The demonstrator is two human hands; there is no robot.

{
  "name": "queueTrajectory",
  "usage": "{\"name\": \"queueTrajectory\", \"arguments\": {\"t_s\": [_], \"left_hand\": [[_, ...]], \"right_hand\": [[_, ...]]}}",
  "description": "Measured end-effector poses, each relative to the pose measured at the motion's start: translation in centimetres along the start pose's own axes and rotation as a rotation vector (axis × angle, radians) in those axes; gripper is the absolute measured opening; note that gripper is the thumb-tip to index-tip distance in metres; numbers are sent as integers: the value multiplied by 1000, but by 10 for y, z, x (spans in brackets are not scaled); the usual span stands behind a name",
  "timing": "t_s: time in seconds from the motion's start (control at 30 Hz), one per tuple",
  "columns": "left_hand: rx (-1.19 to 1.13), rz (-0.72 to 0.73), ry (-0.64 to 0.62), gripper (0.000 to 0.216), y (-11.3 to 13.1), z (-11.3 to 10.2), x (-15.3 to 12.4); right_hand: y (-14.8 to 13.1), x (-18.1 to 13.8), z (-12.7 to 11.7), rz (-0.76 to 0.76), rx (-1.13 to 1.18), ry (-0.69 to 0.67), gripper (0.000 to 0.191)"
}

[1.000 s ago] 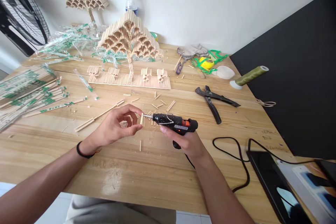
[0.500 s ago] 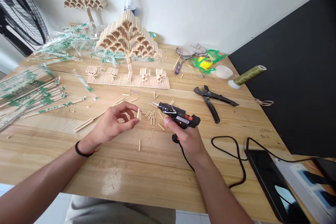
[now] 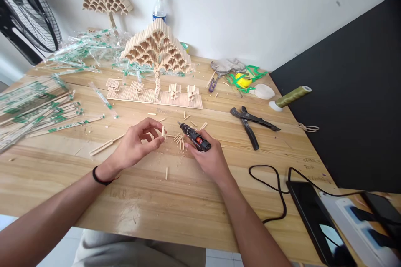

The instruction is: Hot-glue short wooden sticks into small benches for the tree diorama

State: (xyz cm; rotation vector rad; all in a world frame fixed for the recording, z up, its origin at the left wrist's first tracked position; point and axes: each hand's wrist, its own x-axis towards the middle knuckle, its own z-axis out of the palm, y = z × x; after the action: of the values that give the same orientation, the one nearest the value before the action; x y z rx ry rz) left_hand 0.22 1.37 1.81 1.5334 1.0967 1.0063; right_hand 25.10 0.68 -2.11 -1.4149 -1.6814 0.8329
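Note:
My left hand pinches a short wooden stick piece upright between thumb and fingertips, just above the table. My right hand is wrapped round a black glue gun whose nozzle points up and left, toward a small heap of cut stick pieces on the wooden table. The gun's tip is a short way right of the held piece, not touching it. Behind stands a tree model made of sticks on a stick base with small benches.
Black pliers lie right of my hands. A black cable runs to a power strip beside a dark tablet. Wrapped chopsticks pile at left, a fan behind them. Green thread spool, bottle, second tree model at back.
My right hand pulled the glue gun away from the held stick piece, then turned and lowered it toward the heap of cut pieces. My left hand kept its pinch.

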Motion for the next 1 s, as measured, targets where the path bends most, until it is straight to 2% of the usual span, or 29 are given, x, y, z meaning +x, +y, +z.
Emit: {"name": "queueTrajectory", "arguments": {"t_s": [0.13, 0.27, 0.6, 0.87, 1.0], "left_hand": [[15, 31, 1, 23, 3, 0, -2], [42, 48, -30, 24, 3, 1, -5], [80, 47, -74, 23, 5, 1, -6], [117, 48, -80, 23, 4, 1, -7], [110, 72, -97, 22, 5, 2, -8]], "right_hand": [[5, 5, 7, -94, -52, 55, 17], [10, 9, 10, -113, -78, 55, 18], [1, 9, 7, -41, -94, 0, 17], [-3, 8, 6, -57, -119, -24, 16], [0, 8, 3, 35, 23, 10, 23]]}}
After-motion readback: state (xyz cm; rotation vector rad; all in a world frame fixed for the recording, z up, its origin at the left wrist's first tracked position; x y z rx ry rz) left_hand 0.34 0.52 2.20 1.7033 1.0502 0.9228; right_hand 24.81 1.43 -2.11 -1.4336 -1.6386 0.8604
